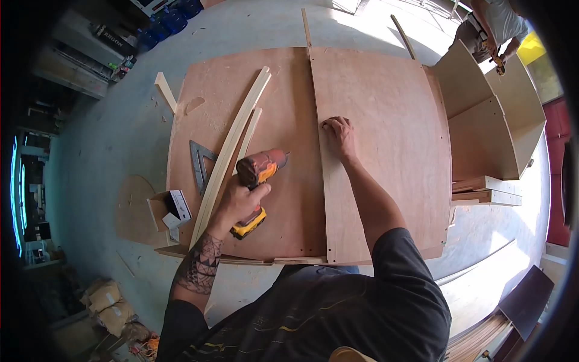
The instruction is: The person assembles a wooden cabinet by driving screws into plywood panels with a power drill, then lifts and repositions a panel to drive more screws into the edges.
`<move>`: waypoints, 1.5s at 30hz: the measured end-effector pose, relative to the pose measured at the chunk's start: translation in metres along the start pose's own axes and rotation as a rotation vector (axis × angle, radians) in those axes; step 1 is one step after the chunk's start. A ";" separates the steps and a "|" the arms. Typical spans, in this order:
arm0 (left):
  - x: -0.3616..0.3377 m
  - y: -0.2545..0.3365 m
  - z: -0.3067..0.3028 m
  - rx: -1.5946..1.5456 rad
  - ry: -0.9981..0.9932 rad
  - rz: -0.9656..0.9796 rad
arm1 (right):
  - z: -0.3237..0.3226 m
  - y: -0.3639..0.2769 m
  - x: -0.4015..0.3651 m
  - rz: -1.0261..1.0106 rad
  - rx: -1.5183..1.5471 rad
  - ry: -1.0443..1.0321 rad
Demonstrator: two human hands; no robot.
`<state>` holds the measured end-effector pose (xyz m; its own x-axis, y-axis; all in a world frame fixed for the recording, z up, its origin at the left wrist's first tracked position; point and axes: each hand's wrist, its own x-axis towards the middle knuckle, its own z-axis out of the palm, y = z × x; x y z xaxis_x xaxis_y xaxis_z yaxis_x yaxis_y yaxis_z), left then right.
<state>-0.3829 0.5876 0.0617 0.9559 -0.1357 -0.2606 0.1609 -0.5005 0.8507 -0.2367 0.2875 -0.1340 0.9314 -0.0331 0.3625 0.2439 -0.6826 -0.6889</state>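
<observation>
My left hand (239,204) grips a cordless drill (260,169) with a red and black body and a yellow battery at its base. The drill's tip points up and right, over the plywood and apart from it. My right hand (341,134) rests near the left edge of the raised plywood panel (380,114). Its fingers are curled together at that edge, and I cannot make out what they pinch. Left of the edge lies a lower plywood sheet (289,102). Long wood strips (232,145) lie on it, beside a metal speed square (201,163).
A small open box (179,206) sits at the sheet's lower left corner. Another person (500,30) holds a power tool at the upper right, behind an angled plywood structure (482,127). Stacked boards (485,190) stand right of the panel. Blue water jugs (174,21) are at the back.
</observation>
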 end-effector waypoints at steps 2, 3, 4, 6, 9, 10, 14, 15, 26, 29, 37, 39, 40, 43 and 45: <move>0.036 0.009 0.000 0.025 -0.065 -0.042 | -0.001 0.004 -0.001 -0.022 0.033 -0.035; 0.053 0.012 0.001 0.049 -0.111 -0.074 | -0.002 0.007 0.001 -0.060 0.063 -0.071; 0.067 0.017 0.005 0.055 -0.116 -0.070 | -0.004 0.009 0.001 -0.055 0.063 -0.064; 0.092 0.031 0.016 0.026 -0.165 -0.127 | -0.012 0.006 0.000 -0.099 0.098 -0.154; 0.121 0.047 0.028 0.118 -0.243 -0.228 | -0.014 0.005 0.000 -0.096 0.128 -0.166; 0.130 0.047 0.033 0.131 -0.264 -0.238 | -0.014 0.005 -0.001 -0.094 0.127 -0.158; 0.154 0.058 0.045 0.186 -0.306 -0.220 | -0.016 0.000 0.000 -0.090 0.150 -0.124; 0.160 0.059 0.047 0.196 -0.320 -0.213 | -0.017 0.000 0.000 -0.084 0.136 -0.138; 0.179 0.079 0.056 0.327 -0.376 -0.258 | -0.017 -0.003 -0.002 -0.088 0.140 -0.084; 0.179 0.079 0.055 0.329 -0.368 -0.252 | -0.018 -0.004 -0.001 -0.090 0.146 -0.086; 0.184 0.085 0.057 0.468 -0.400 -0.294 | -0.014 0.003 -0.004 -0.112 0.138 -0.081; 0.186 0.090 0.057 0.497 -0.412 -0.297 | -0.013 0.003 -0.005 -0.087 0.139 -0.096; 0.186 0.092 0.057 0.525 -0.425 -0.301 | -0.012 0.004 -0.006 -0.086 0.140 -0.096; 0.190 0.100 0.057 0.575 -0.470 -0.293 | -0.005 0.012 -0.010 -0.088 0.135 -0.110; 0.190 0.107 0.059 0.615 -0.475 -0.299 | -0.001 0.012 -0.010 -0.073 0.083 -0.028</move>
<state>-0.1983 0.4580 0.0767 0.6662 -0.2006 -0.7183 0.0966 -0.9319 0.3497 -0.2432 0.2790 -0.1457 0.9174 0.0359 0.3964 0.3315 -0.6199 -0.7112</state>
